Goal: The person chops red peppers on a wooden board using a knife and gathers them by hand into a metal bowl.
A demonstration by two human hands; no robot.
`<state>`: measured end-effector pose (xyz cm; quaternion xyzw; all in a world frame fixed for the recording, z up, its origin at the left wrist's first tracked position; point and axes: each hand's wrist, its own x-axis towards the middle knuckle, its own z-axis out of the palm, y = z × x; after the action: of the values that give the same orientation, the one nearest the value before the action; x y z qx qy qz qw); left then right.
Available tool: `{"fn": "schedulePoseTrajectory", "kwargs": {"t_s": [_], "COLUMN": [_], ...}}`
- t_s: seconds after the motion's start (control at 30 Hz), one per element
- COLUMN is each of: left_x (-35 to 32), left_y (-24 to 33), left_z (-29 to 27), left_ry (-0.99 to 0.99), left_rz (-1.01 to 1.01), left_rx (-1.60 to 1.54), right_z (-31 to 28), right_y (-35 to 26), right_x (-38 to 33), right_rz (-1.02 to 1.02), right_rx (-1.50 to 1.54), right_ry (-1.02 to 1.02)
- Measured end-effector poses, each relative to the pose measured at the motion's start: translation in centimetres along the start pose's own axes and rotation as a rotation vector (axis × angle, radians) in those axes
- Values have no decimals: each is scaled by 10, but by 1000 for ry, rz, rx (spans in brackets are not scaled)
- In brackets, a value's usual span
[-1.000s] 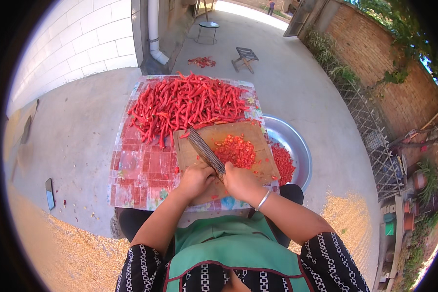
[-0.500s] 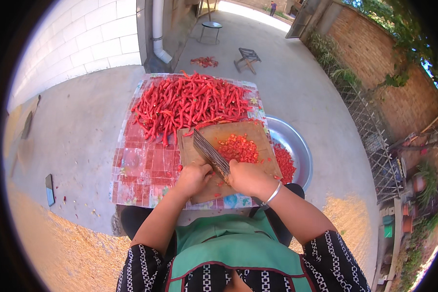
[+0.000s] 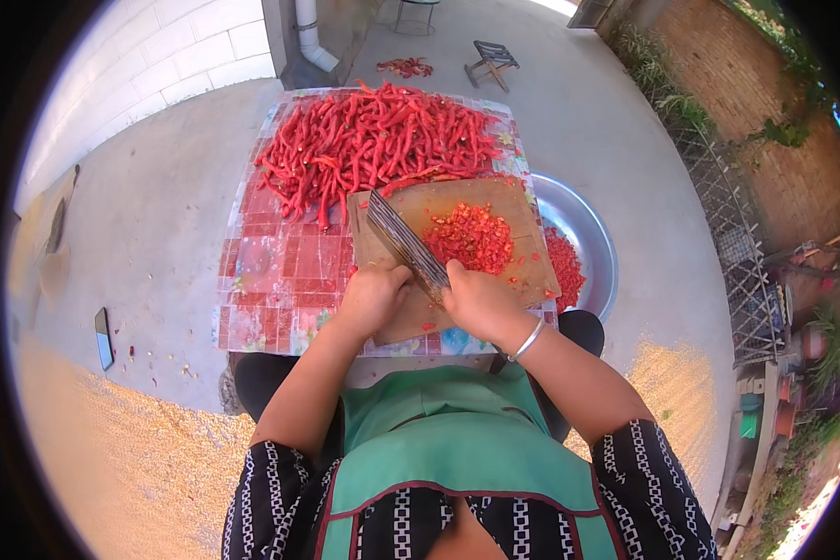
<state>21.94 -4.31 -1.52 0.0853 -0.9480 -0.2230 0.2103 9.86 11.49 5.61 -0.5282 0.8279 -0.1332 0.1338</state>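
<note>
My right hand [image 3: 481, 301] is closed around the handle end of a broad-bladed cleaver [image 3: 404, 243], whose dark, streaked blade slants away to the far left over a wooden cutting board [image 3: 371, 245]. Left of the blade, my left hand [image 3: 375, 294] has its fingers curled in close to the steel; whatever is under them is hidden. Chopped red chillies [image 3: 471, 238] lie in a pile on the board, right of the cleaver. Beyond the board, whole red chillies [image 3: 373, 149] are heaped on the table.
The board sits on a low table with a red-and-white checked cover [image 3: 266, 299]. At its right stands a metal basin [image 3: 605, 257] with chopped chilli [image 3: 563, 271] inside. A folding stool [image 3: 491, 63] is farther off. A phone [image 3: 104, 338] lies on the ground at left, near spread yellow grain [image 3: 149, 448].
The whole view has tilted downward, so the table and hands appear higher in the picture. Both hands and the cleaver keep nearly the same place over the board.
</note>
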Motion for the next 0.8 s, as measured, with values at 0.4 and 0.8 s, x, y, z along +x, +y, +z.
{"fn": "schedulePoseTrajectory", "kwargs": {"t_s": [0.4, 0.8], "left_x": [5, -10], "left_y": [8, 24], "left_z": [16, -5], "left_ry": [-7, 72], "left_rz": [11, -71], "left_rx": [100, 41], "right_z": [-12, -49], "right_y": [145, 152], "right_x": [-21, -79], "right_rz": [388, 162], "right_rx": [322, 33], "right_ry": [146, 396]}}
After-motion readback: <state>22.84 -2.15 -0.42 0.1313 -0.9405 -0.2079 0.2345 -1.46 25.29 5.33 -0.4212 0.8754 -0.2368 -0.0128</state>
